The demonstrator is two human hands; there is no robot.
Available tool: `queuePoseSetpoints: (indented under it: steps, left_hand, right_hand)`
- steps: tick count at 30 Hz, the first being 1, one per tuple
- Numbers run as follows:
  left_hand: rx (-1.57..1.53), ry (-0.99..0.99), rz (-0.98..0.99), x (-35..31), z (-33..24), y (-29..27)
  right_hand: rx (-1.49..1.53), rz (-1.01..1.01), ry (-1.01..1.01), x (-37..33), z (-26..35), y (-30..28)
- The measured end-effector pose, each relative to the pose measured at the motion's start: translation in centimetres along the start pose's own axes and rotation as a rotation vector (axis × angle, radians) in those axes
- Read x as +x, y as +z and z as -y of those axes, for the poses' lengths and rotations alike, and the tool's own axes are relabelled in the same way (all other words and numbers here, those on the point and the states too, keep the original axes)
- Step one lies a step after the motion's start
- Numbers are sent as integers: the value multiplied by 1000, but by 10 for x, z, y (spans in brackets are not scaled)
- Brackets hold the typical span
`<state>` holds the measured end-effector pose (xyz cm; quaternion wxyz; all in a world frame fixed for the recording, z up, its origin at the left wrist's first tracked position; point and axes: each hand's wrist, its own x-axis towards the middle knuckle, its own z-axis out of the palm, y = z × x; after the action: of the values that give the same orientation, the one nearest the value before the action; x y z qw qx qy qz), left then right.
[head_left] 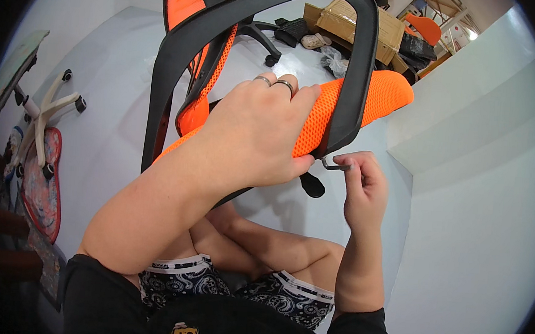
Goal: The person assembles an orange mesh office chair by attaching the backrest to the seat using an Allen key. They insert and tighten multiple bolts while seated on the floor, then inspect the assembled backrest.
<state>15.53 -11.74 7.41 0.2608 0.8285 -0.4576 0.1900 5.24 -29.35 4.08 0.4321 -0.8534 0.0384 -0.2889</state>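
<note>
from where i'm standing, the orange mesh seat [381,97] is tilted in front of the seated person, over their crossed legs [268,244], with the black armrest [353,111] looping above it. the left hand [261,129] lies over the seat's side, fingers bent onto the mesh and thumb by the lower edge; how hard they press i can't tell. the right hand [367,189] pinches a bent metal key [340,168] between thumb and fingers, its short end up at the foot of the armrest.

i'd judge the chair bulky and awkward rather than fragile: mesh with a little give, armrest stiff and probably smooth enough to slide under a damp palm. the seat's firm edge near the armrest's foot looks the best place to steady it; the key is thin and light, best held toward the end of its long arm.

just below the key hangs a black paddle lever [312,185], which could catch its swing, and the crossed legs limit room underneath. behind, a black wheeled base [270,60] stands near a cardboard box [358,27] and a beige clog [315,41]; off left are a white wheeled base [56,105] and a red-edged cushion [42,182].
</note>
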Motion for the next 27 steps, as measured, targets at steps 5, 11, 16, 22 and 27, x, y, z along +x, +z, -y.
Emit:
queuePoseSetpoints:
  steps: [5,11,16,22,27]
  left_hand:
    - [21,-15,-1,-1,2,1]
    - [16,26,-36,0,-2,2]
    - [27,6,-12,0,-1,3]
    - [9,-10,-22,-2,2,1]
    - [14,2,-15,1,0,2]
  right_hand:
    - [-36,17,55,-12,5,16]
    - [-206,41,147,-1,-33,18]
    - [-49,-75,254,14,-18,-3]
    - [-74,142,224,-5,1,15]
    - [-158,27,260,8,-16,8]
